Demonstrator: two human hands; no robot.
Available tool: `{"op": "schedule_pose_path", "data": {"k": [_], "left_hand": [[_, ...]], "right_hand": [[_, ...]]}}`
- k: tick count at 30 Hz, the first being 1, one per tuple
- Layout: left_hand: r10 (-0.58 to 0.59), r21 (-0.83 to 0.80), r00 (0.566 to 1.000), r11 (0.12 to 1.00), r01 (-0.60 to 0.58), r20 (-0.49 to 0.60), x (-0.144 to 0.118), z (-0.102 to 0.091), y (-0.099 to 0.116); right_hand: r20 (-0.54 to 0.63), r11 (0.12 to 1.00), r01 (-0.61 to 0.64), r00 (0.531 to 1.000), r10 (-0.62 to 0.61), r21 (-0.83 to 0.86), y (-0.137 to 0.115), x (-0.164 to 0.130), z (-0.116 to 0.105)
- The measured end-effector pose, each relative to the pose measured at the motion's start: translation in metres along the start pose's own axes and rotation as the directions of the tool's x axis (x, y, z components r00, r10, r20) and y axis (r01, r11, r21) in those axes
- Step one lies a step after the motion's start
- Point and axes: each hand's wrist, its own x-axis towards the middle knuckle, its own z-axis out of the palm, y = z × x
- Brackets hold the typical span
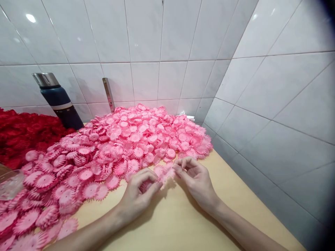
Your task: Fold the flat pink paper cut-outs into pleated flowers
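Note:
Between my two hands, just above the table, is a pink fabric flower piece (166, 173) with a fringed edge, somewhat blurred. My left hand (141, 188) is closed, its thumb and fingers pinching the left side of the piece. More pink shows inside the curled left fingers, partly hidden. My right hand (193, 177) pinches the right edge of the piece between thumb and fingertips. Just beyond the hands, a large heap of pink scalloped flower discs (133, 137) covers the back and left of the table.
A pile of red fabric pieces (28, 134) lies at the far left. Behind the heap a dark blue bottle (62, 106) with a steel cap and a narrow metal strip (108, 94) lean near the tiled wall (146, 31). Clear plastic (12, 184) lies on the left. The wooden tabletop (188, 223) ends at the right wall.

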Motion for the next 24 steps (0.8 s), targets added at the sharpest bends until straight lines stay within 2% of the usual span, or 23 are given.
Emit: {"op": "schedule_pose_path", "data": {"k": [3,7,10,12,14,15,17,19,21,22,24], "left_hand": [[0.036,0.009,0.999,0.999,-0.036,0.016,0.002,-0.002,0.012],[0.096,0.102,0.989,0.989,-0.108,0.115,0.0,-0.011,0.04],[0.137,0.184,0.972,0.968,-0.173,0.19,-0.005,-0.027,0.064],[0.178,0.242,0.955,0.941,-0.237,0.239,0.001,-0.046,0.076],[0.226,0.38,0.962,0.885,-0.268,0.153,0.021,-0.071,0.082],[0.243,0.48,0.968,0.842,-0.244,0.066,0.035,-0.085,0.082],[0.271,0.661,0.955,0.74,-0.124,-0.125,0.068,-0.112,0.073],[0.237,0.804,0.947,0.594,0.035,-0.216,0.096,-0.133,0.059],[0.131,0.859,0.948,0.471,0.199,-0.291,0.111,-0.145,0.045],[0.11,0.872,0.955,0.447,0.201,-0.277,0.112,-0.148,0.039],[0.113,0.875,0.974,0.468,0.125,-0.199,0.106,-0.147,0.034]], "right_hand": [[-0.089,0.993,0.107,0.99,-0.11,-0.04,-0.001,-0.003,0.006],[-0.166,0.991,0.131,0.977,-0.136,-0.039,-0.003,-0.003,0.008],[-0.306,0.992,0.121,0.943,-0.129,-0.042,-0.009,0.008,-0.002],[-0.326,0.983,0.149,0.928,-0.177,-0.11,-0.019,0.019,-0.008],[-0.254,0.96,0.198,0.936,-0.245,-0.198,-0.033,0.033,-0.006],[-0.189,0.939,0.229,0.941,-0.281,-0.254,-0.04,0.042,-0.002],[-0.059,0.876,0.291,0.939,-0.338,-0.385,-0.054,0.059,0.009],[0.146,0.721,0.278,0.959,-0.242,-0.635,-0.064,0.075,0.019],[0.237,0.631,0.265,0.963,-0.13,-0.729,-0.069,0.082,0.023],[0.266,0.592,0.256,0.961,-0.073,-0.764,-0.068,0.081,0.022],[0.285,0.521,0.233,0.958,0.021,-0.821,-0.063,0.073,0.016]]}}
